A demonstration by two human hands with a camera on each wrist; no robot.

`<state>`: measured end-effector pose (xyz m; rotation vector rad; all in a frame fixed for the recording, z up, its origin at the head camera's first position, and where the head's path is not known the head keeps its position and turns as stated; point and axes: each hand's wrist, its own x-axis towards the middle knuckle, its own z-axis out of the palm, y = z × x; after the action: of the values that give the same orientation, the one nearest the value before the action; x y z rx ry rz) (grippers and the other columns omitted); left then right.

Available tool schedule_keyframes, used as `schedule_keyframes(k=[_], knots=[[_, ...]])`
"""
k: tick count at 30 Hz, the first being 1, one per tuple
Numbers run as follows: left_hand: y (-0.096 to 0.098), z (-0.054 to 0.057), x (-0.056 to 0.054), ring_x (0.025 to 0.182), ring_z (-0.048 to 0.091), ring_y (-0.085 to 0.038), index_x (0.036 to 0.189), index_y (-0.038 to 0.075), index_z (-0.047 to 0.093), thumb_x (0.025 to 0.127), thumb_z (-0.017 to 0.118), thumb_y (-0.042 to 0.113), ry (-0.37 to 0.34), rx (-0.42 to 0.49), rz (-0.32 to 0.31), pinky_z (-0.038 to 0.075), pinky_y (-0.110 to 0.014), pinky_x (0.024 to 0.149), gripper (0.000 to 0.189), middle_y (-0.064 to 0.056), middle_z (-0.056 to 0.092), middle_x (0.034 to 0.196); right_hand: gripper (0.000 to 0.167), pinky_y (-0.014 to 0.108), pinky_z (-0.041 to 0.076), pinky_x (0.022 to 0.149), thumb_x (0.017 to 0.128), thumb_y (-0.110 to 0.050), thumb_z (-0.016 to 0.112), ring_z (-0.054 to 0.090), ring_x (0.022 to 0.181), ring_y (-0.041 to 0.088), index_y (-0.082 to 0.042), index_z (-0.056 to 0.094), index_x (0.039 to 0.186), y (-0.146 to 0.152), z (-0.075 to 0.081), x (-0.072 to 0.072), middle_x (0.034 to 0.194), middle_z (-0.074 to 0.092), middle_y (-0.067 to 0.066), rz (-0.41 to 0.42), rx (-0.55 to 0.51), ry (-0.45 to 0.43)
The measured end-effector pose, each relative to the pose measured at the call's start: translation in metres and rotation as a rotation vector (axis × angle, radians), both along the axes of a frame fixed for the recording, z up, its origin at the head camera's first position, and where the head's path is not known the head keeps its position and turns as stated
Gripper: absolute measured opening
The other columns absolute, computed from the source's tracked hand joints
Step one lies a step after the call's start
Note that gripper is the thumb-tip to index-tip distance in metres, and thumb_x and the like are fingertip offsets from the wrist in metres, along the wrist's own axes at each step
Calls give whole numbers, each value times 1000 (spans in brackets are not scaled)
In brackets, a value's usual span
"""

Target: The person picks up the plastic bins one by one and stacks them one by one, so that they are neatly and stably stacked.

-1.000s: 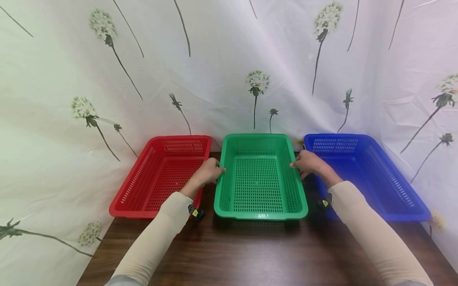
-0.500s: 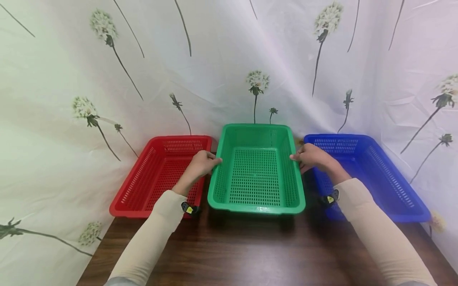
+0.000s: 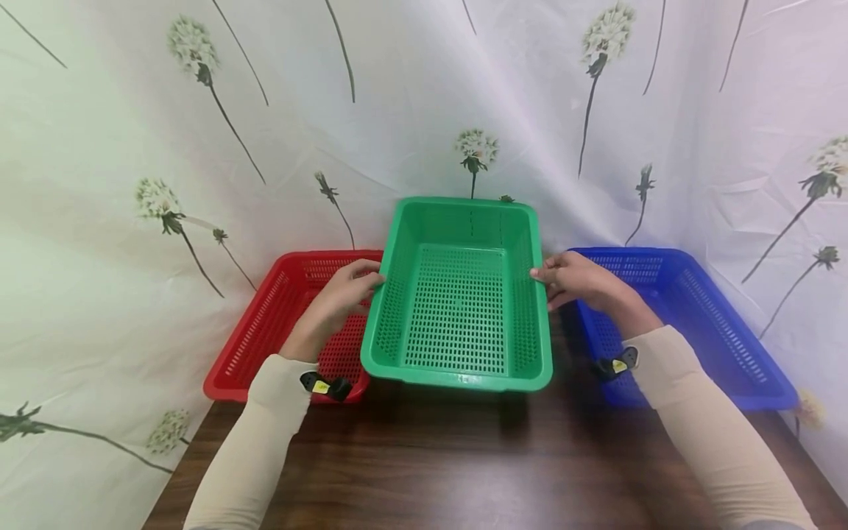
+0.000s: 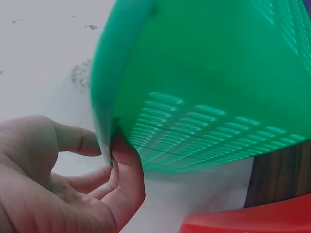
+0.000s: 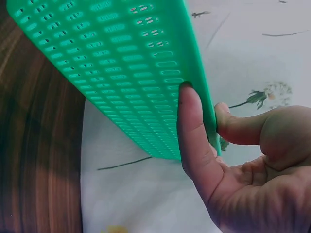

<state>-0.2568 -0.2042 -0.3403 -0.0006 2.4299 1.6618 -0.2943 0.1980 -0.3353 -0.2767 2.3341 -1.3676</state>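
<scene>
Above table [image 3: 430,471]: left hand [image 3: 339,296], right hand [image 3: 581,281] pinch green basket [image 3: 457,380].

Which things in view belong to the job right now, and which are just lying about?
Apparently in the job:
- green basket
- left hand, pinching its left rim
- right hand, pinching its right rim

Apparently just there, not held:
- red basket
- blue basket
- flowered cloth behind
</scene>
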Motion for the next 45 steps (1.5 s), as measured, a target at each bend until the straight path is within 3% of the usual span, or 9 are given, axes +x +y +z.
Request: schedule_keyframes(k=[7, 11, 17, 21, 29, 33, 38, 41, 45], knots=[[-20, 8, 7, 112, 71, -27, 158, 6, 48, 113, 52, 28, 33, 16, 1, 66, -37, 90, 49, -22, 60, 143, 41, 40, 65, 85, 115, -23, 51, 75, 97, 22, 11, 50, 137, -11, 10, 5, 126, 68, 24, 41, -108, 3], [-30, 14, 11, 104, 74, -18, 157, 5, 51, 113, 54, 29, 62, 36, 1, 66, -33, 88, 50, -24, 62, 144, 49, 39, 63, 90, 113, -19, 51, 73, 100, 20, 10, 38, 151, -16, 14, 6, 131, 64, 25, 61, -185, -30], [-43, 23, 13, 94, 75, -8, 153, 0, 55, 112, 58, 30, 92, 73, 64, 65, -27, 83, 51, -21, 63, 140, 60, 42, 58, 105, 113, -16, 51, 65, 125, 24, -1, 22, 164, -29, 21, 10, 142, 57, 19, 4, -304, -95], [-53, 25, 13, 90, 75, -4, 151, -3, 56, 111, 59, 31, 109, 94, 99, 65, -25, 81, 52, -11, 66, 128, 62, 40, 54, 110, 113, -16, 51, 61, 131, 24, -4, 22, 166, -42, 25, 11, 146, 55, 17, -27, -392, -94], [-82, 26, 13, 85, 73, -1, 158, -5, 45, 110, 60, 33, 79, 144, 127, 63, -22, 78, 63, 11, 67, 109, 67, 35, 57, 102, 110, -6, 53, 66, 118, 21, -8, 23, 169, -71, 31, 13, 149, 52, 20, -38, -489, -94], [-98, 31, 15, 88, 74, -4, 153, 0, 52, 109, 63, 31, 33, 286, 119, 63, -23, 78, 55, 12, 73, 105, 60, 34, 60, 100, 110, -6, 55, 68, 113, 18, -2, 33, 165, -85, 29, 13, 149, 55, 23, -51, -474, -61], [-121, 36, 23, 94, 73, -8, 112, 14, 77, 108, 64, 17, -42, 561, 124, 62, -23, 80, 14, 5, 76, 103, 50, 37, 58, 106, 111, -10, 57, 66, 126, 25, 5, 44, 157, -105, 28, 12, 153, 54, 23, -77, -493, -53], [-135, 35, 26, 91, 73, -10, 104, 12, 81, 110, 58, 12, -55, 629, 100, 63, -23, 79, 23, 2, 76, 102, 50, 41, 56, 111, 111, -10, 58, 63, 131, 30, 6, 45, 156, -116, 29, 10, 153, 54, 22, -85, -502, -63], [-152, 32, 29, 88, 77, -14, 108, 9, 79, 113, 51, 11, -97, 696, 55, 65, -27, 77, 29, -3, 79, 101, 45, 41, 58, 108, 110, -9, 58, 68, 121, 26, 9, 51, 150, -129, 32, 11, 149, 57, 26, -62, -509, -62]])
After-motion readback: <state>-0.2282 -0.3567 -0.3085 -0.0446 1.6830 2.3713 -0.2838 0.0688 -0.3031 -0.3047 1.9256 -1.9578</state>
